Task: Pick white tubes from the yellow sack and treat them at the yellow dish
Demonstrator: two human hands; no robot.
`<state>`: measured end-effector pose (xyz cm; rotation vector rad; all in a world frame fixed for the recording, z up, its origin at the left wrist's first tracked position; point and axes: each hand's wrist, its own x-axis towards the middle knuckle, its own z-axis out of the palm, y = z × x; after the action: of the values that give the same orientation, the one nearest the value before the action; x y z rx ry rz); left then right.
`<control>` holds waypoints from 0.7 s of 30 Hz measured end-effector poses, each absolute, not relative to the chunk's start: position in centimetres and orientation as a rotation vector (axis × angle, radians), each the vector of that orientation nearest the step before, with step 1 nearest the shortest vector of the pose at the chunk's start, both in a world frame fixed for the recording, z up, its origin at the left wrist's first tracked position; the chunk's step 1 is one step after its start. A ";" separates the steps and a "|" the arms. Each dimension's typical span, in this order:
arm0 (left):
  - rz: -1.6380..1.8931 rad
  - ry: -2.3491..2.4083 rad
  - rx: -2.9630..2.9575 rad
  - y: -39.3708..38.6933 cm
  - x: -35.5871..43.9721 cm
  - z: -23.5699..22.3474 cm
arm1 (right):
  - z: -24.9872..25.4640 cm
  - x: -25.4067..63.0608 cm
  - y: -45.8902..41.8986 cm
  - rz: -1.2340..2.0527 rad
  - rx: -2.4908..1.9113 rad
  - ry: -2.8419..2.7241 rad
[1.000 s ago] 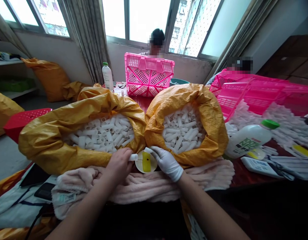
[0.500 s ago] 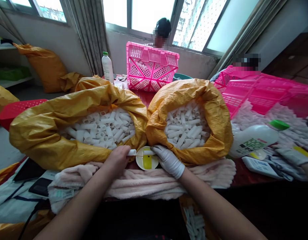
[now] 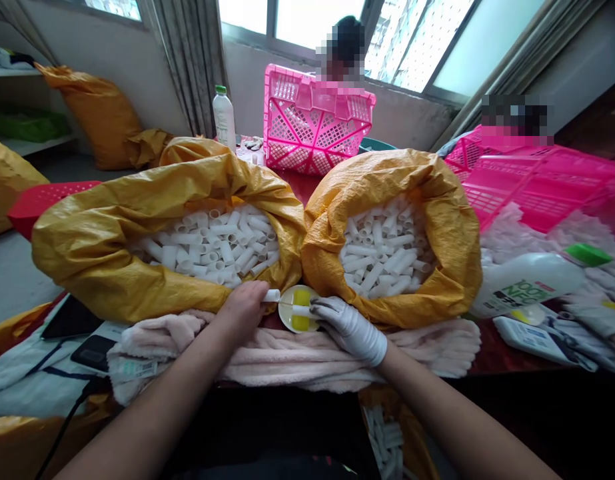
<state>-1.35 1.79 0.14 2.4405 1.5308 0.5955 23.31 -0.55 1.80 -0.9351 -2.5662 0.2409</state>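
Observation:
My bare left hand (image 3: 246, 303) is closed round a short white plastic tube (image 3: 272, 295), whose end points right. A thin rod-like line runs from that end towards a second white tube (image 3: 301, 311). My right hand (image 3: 351, 328), in a white glove with darkened fingertips, pinches this second tube. Beneath it lies a small round white dish (image 3: 285, 315) with a yellow patch (image 3: 300, 324) inside. Behind the hands, two yellow woven sacks, a left sack (image 3: 102, 260) and a right sack (image 3: 457, 247), stand rolled open, full of similar tubes.
A pink fleecy towel (image 3: 282, 360) lines the table's front edge. On the right are a green-capped bottle (image 3: 532, 281), pink baskets (image 3: 552, 180) and a co-worker's gloved hand (image 3: 594, 323). A phone (image 3: 90, 357) lies on the left. Another pink basket (image 3: 317, 123) stands behind the sacks, before a person.
My view has shifted, so the scene sits slightly further right. The tube in my right hand now reaches across the dish's yellow patch. My left hand still grips its tube.

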 end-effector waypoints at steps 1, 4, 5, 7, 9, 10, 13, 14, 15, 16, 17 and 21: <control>0.600 1.533 2.439 1.8 -1.4 0.1 | 1.8 23.3 -0.6 0.221 -0.954 -2.556; 0.624 1.541 2.439 1.8 -1.4 -0.1 | 2.1 23.2 -0.8 0.141 -0.904 -2.637; 0.629 1.546 2.441 1.8 -1.4 -0.1 | 2.3 23.1 -0.9 0.141 -0.845 -2.689; 0.611 1.558 2.444 1.8 -1.3 -0.1 | 2.8 22.7 -1.1 0.202 -0.698 -2.756; 0.581 1.585 2.453 1.7 -1.1 0.2 | 3.2 22.1 -1.3 0.314 -0.610 -2.726; 0.572 1.606 2.467 1.7 -1.0 0.5 | 3.3 21.7 -1.4 0.382 -0.615 -2.640; 0.599 1.657 2.536 1.3 -0.7 1.4 | 3.0 20.3 -1.4 0.612 -0.795 -2.073; 0.610 1.647 2.563 1.2 -0.6 1.7 | 2.8 19.8 -1.3 0.696 -0.855 -1.848; 0.619 1.620 2.583 1.0 -0.5 2.0 | 2.6 19.3 -1.1 0.772 -0.896 -1.656; 0.620 1.580 2.593 0.9 -0.4 2.2 | 2.5 18.9 -1.0 0.833 -0.922 -1.525; 0.611 1.536 2.592 0.7 -0.4 2.4 | 2.6 18.7 -0.9 0.873 -0.932 -1.465; 0.521 1.386 2.526 -0.2 -0.3 3.1 | 4.1 19.1 -1.2 0.777 -0.863 -1.679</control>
<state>-0.33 -0.19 3.06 2.5264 1.3860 0.5206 19.08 -1.19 4.10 -0.8632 -1.6792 0.7771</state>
